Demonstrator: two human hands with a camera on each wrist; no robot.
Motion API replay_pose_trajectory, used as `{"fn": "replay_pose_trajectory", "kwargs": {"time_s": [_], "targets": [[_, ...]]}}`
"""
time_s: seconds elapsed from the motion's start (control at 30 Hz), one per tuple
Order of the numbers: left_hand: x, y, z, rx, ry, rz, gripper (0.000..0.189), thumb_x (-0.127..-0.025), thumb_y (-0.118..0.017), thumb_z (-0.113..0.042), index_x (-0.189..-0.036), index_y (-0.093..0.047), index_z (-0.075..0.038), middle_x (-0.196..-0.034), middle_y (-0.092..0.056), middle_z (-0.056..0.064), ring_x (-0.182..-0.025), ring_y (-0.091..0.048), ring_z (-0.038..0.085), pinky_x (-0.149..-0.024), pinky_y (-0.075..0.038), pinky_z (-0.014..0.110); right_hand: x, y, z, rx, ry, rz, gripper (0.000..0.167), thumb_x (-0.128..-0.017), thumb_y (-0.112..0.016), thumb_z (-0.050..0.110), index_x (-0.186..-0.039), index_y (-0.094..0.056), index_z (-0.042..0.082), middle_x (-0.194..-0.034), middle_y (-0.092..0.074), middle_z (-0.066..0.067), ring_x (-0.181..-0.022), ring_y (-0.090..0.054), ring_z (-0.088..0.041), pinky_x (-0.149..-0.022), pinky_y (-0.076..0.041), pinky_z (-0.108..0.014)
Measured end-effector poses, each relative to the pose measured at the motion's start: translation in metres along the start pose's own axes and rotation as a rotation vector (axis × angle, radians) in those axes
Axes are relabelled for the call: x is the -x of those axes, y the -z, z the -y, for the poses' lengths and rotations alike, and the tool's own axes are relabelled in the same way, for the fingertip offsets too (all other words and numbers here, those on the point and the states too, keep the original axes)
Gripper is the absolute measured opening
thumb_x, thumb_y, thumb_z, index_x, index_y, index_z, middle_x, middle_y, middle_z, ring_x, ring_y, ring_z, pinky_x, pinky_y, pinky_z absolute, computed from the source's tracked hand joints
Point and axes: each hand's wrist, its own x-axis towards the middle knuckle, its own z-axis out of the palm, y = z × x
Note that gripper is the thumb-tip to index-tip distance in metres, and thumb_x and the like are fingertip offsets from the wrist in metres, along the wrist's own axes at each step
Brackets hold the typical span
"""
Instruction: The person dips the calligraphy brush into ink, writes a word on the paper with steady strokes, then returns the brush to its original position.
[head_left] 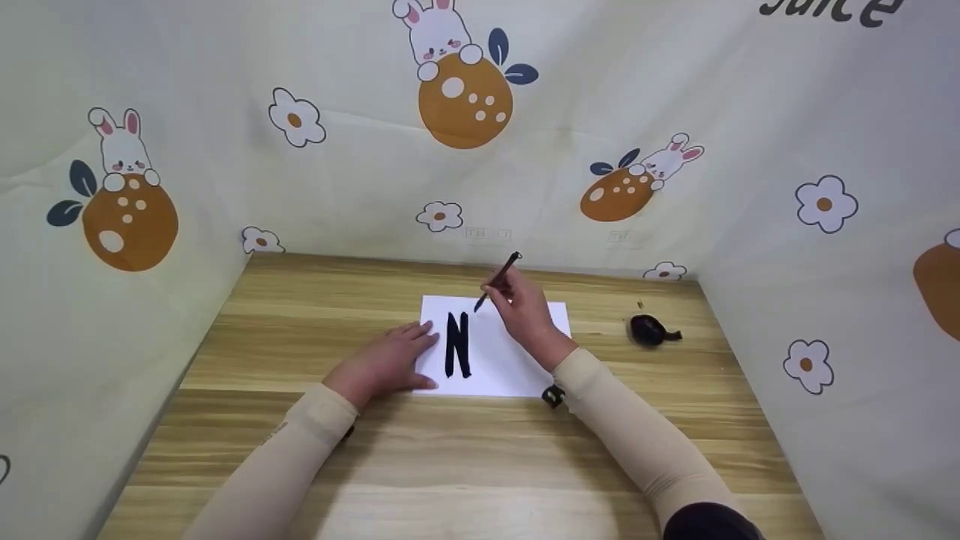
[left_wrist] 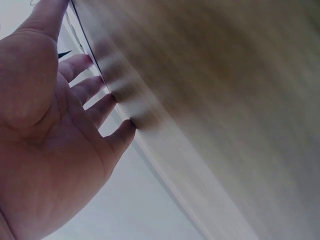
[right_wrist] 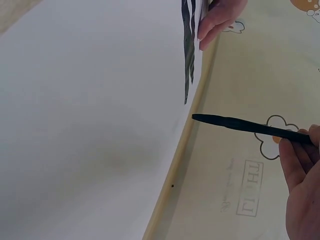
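A white sheet of paper [head_left: 502, 375] lies on the wooden table, marked with a thick black letter N [head_left: 458, 345] on its left half. My right hand [head_left: 525, 307] pinches a dark ink brush [head_left: 498, 281] at a slant. In the right wrist view the pointed tip of the brush [right_wrist: 225, 121] appears just off the paper [right_wrist: 90, 100], near the upper end of the N's strokes. My left hand [head_left: 390, 358] rests with spread fingers on the paper's left edge; the left wrist view shows the fingertips [left_wrist: 125, 131] touching down, palm [left_wrist: 50, 140] raised.
To the right of the paper sits a small round black dish [head_left: 647, 330] with a short stub sticking out on its right. A small dark speck [head_left: 640, 304] is beside it. Patterned cloth walls [head_left: 360, 187] border the wooden table [head_left: 465, 465] at the back and sides.
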Motion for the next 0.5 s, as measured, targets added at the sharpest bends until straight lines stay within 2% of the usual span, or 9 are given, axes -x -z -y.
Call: {"fn": "replay_pose_trajectory", "kwargs": {"time_s": [0.33, 0.5], "targets": [[-0.0002, 0.0006, 0.0000, -0.015, 0.010, 0.008, 0.097, -0.099, -0.077, -0.060, -0.171, -0.041, -0.005, -0.181, -0.028, 0.018, -0.166, -0.026, 0.044, -0.134, -0.024, 0.062, 0.0030, -0.0034, 0.0007, -0.007, -0.025, 0.015, 0.010, -0.108, -0.073, 0.011, -0.115, -0.068, 0.007, -0.108, -0.080, -0.006, -0.103, -0.079, -0.022, -0.094, -0.066, -0.034], [-0.0015, -0.0016, 0.0004, -0.048, 0.008, 0.003, 0.096, -0.100, -0.076, -0.061, -0.171, -0.041, -0.006, -0.180, -0.029, 0.017, -0.165, -0.028, 0.043, -0.133, -0.027, 0.062, 0.0038, -0.0052, 0.0002, 0.006, -0.021, 0.024, 0.009, -0.108, -0.074, 0.011, -0.114, -0.071, 0.005, -0.106, -0.080, -0.008, -0.102, -0.079, -0.023, -0.094, -0.066, -0.035]]}}
